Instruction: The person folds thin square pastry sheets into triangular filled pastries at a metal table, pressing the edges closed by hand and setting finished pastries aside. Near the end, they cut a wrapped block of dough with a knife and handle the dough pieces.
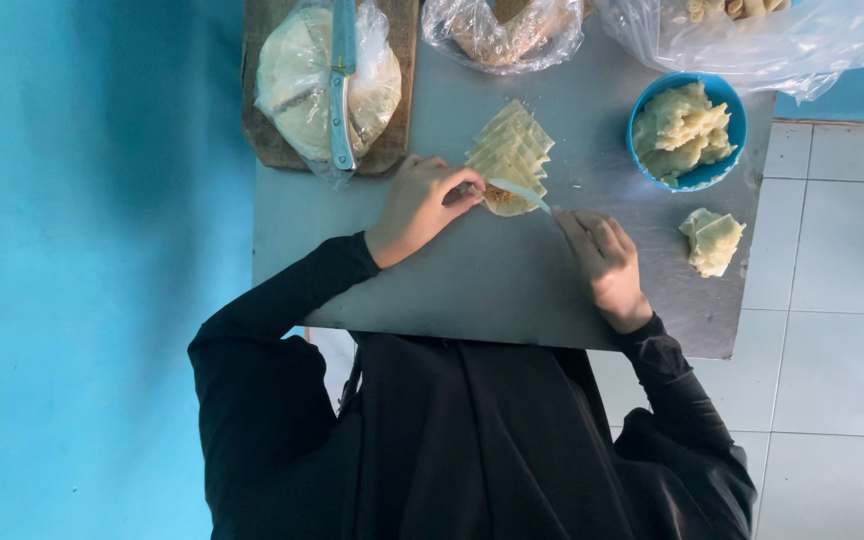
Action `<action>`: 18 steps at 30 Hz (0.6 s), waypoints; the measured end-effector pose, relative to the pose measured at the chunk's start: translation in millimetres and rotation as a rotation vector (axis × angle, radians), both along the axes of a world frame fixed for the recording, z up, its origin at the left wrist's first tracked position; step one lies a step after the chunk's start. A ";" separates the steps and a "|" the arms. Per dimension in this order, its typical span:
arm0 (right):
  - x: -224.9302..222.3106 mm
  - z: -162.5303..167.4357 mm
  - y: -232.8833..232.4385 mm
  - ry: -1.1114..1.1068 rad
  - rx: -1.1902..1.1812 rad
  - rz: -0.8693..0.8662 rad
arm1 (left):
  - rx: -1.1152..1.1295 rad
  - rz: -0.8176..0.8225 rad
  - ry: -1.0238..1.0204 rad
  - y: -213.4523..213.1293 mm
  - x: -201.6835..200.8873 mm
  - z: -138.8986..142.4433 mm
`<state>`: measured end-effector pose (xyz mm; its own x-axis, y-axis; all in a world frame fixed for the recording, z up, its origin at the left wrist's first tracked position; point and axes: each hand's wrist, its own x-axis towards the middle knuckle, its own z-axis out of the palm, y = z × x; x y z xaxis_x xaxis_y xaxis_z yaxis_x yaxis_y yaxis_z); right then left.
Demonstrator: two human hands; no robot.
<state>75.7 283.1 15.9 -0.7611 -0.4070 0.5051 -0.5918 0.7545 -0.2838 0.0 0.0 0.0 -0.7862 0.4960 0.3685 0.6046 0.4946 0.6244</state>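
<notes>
My left hand (417, 205) pinches the near edge of a pale yellow pastry wrapper (510, 203) that carries a dab of brown filling (498, 194). My right hand (602, 262) holds a thin white spoon (527, 193) by its handle, with the tip resting at the filling. The wrapper is the nearest sheet of a fanned row of square wrappers (512, 145) lying on the grey metal table (492, 280).
A blue bowl (697, 183) of folded pastries stands at the right, with a small pile of folded ones (712, 240) below it. At the back left, a wooden board (392, 150) holds bagged round wrappers (302, 80) and a knife (342, 90). Plastic bags (502, 35) line the far edge.
</notes>
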 end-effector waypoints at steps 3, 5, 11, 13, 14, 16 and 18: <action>0.2 -1.8 -6.8 -0.106 -0.190 -0.149 | 0.017 0.001 -0.018 -0.6 -0.8 -1.9; -0.1 -1.6 -12.1 -0.252 -0.392 -0.240 | 0.013 0.003 -0.018 -0.2 -2.2 -2.2; -9.9 -0.3 -9.6 -0.466 -0.486 -0.314 | 0.029 -0.009 -0.023 -0.4 -3.4 -2.8; -11.1 -0.1 -4.3 -0.487 -0.509 -0.327 | 0.030 -0.010 -0.034 -0.5 -6.2 -2.2; -12.2 -0.5 -2.3 -0.498 -0.520 -0.334 | 0.026 -0.013 -0.041 -0.3 -7.4 -1.9; -14.6 -2.3 -0.3 -0.500 -0.514 -0.336 | 0.025 -0.018 -0.051 0.4 -8.0 -1.6; -19.5 -2.3 1.9 -0.522 -0.566 -0.342 | 0.029 -0.020 -0.051 0.5 -10.3 -1.6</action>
<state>56.2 285.0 13.6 -0.9889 0.0976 0.1122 -0.0438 0.5299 -0.8469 -10.3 0.5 -1.6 -0.7944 0.5013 0.3429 0.5813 0.4640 0.6684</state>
